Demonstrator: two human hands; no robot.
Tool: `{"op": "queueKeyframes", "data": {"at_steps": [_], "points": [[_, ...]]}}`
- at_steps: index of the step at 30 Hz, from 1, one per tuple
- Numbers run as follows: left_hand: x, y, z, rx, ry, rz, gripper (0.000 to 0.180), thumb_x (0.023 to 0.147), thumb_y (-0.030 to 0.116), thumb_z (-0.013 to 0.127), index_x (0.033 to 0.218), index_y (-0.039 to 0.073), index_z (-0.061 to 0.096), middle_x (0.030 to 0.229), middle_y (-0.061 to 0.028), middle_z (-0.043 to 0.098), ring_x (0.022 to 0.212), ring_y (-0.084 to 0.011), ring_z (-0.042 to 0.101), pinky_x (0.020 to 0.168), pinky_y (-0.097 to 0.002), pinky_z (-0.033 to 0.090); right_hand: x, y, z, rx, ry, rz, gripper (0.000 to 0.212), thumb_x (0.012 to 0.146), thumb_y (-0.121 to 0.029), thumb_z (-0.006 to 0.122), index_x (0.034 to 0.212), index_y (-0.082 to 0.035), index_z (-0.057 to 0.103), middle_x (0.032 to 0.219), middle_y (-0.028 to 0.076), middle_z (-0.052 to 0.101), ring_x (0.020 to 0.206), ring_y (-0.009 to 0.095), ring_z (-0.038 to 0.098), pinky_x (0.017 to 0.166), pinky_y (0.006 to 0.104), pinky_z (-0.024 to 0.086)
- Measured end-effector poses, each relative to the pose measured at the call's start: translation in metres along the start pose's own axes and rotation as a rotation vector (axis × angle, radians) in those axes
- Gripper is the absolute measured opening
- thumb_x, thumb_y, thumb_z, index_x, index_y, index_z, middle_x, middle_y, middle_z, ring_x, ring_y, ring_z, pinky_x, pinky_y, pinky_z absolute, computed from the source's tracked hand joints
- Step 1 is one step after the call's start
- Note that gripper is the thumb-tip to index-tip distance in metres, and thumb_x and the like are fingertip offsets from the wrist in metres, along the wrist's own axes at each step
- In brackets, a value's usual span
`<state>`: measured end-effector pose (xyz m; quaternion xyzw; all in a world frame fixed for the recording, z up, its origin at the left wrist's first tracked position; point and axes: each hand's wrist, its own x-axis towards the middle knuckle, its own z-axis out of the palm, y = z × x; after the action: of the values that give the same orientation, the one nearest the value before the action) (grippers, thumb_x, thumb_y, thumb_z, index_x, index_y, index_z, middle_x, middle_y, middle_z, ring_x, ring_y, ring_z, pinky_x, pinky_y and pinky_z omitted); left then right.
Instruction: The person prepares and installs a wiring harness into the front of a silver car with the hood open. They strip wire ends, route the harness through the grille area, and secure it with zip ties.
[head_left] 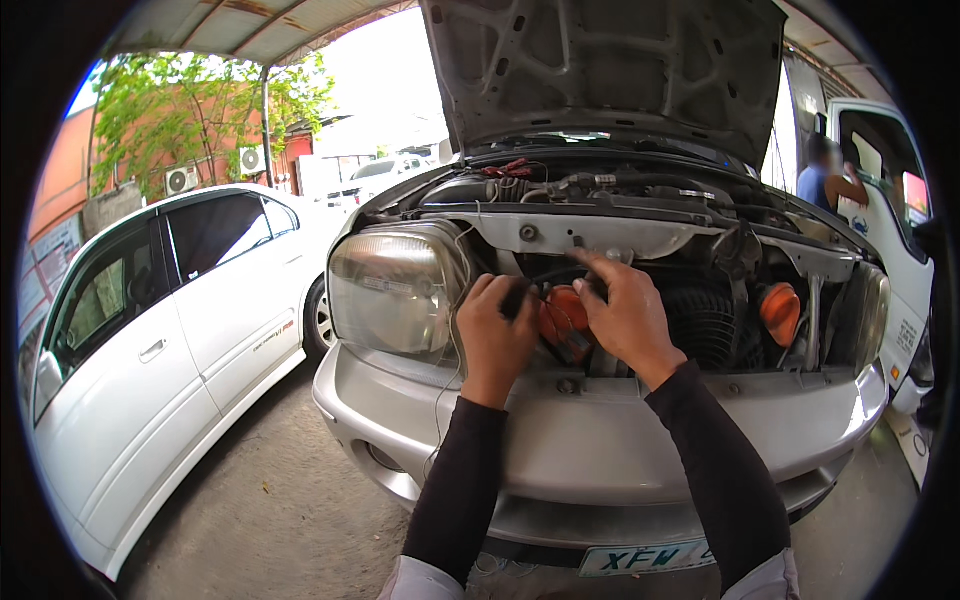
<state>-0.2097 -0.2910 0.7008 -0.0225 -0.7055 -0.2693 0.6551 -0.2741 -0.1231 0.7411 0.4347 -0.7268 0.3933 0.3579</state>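
Both my hands work at the open front of a silver vehicle, between the headlight (392,290) and the radiator area. My left hand (497,335) is closed, its fingertips curled round something small and dark that I cannot make out. Close on its right, my right hand (632,312) has thumb and fingers drawn together; what they grip, if anything, is hidden. An orange horn-shaped part (564,314) sits behind and between the hands, partly covered by them. A thin wire (459,330) hangs past the headlight beside my left hand and runs down over the bumper (590,440).
The raised hood (605,70) stands above the engine bay. A second orange part (780,313) is at the right of the grille opening. A white car (170,320) is parked at left. At far right a person (828,180) stands by a white vehicle's open door (880,190).
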Motion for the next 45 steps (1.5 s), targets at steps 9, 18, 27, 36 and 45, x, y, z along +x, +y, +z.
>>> {"op": "queueKeyframes", "data": {"at_steps": [9,18,27,36,45], "points": [[0.000,-0.009,0.008,-0.179,-0.038,0.039,0.010,0.088,0.004,0.078,0.098,0.001,0.077,0.087,-0.0119,0.071,0.078,-0.0268,0.072,0.072,-0.0346,0.054,-0.008,0.007,0.015,-0.268,-0.002,-0.031,0.024,0.096,-0.022,0.074,0.116,-0.009,0.076,0.104,0.012,0.071,0.102,0.035,0.070,0.087,0.0446,0.056],[0.000,-0.014,0.009,-0.087,0.048,-0.093,0.012,0.089,0.011,0.071,0.089,0.001,0.064,0.084,-0.0144,0.063,0.079,-0.0335,0.063,0.074,-0.0425,0.049,-0.025,0.003,0.036,-0.205,0.204,0.025,0.036,0.091,-0.014,0.072,0.127,-0.010,0.071,0.117,0.010,0.076,0.107,0.033,0.070,0.091,0.0430,0.057],[-0.006,-0.008,0.011,-0.115,-0.103,-0.162,0.015,0.086,0.009,0.068,0.085,-0.004,0.059,0.086,-0.0163,0.061,0.082,-0.0359,0.059,0.078,-0.0441,0.048,-0.034,-0.010,0.042,-0.283,0.123,0.120,0.051,0.092,-0.011,0.070,0.142,-0.006,0.063,0.125,0.014,0.072,0.119,0.034,0.065,0.103,0.0453,0.052],[-0.008,-0.005,0.014,-0.274,-0.086,-0.191,0.020,0.086,0.011,0.070,0.080,-0.004,0.058,0.080,-0.0140,0.058,0.073,-0.0307,0.055,0.071,-0.0408,0.045,-0.098,0.004,-0.007,-0.108,0.447,0.254,0.016,0.095,-0.004,0.067,0.108,-0.002,0.076,0.103,0.015,0.074,0.092,0.035,0.072,0.082,0.0401,0.056],[-0.004,-0.013,0.012,-0.286,-0.127,-0.227,0.018,0.089,0.013,0.066,0.087,-0.004,0.065,0.078,-0.0123,0.063,0.077,-0.0228,0.059,0.079,-0.0364,0.049,-0.134,0.071,-0.092,-0.123,0.692,0.521,0.016,0.094,-0.002,0.069,0.108,-0.002,0.075,0.100,0.015,0.076,0.092,0.030,0.074,0.083,0.0381,0.056]]}}
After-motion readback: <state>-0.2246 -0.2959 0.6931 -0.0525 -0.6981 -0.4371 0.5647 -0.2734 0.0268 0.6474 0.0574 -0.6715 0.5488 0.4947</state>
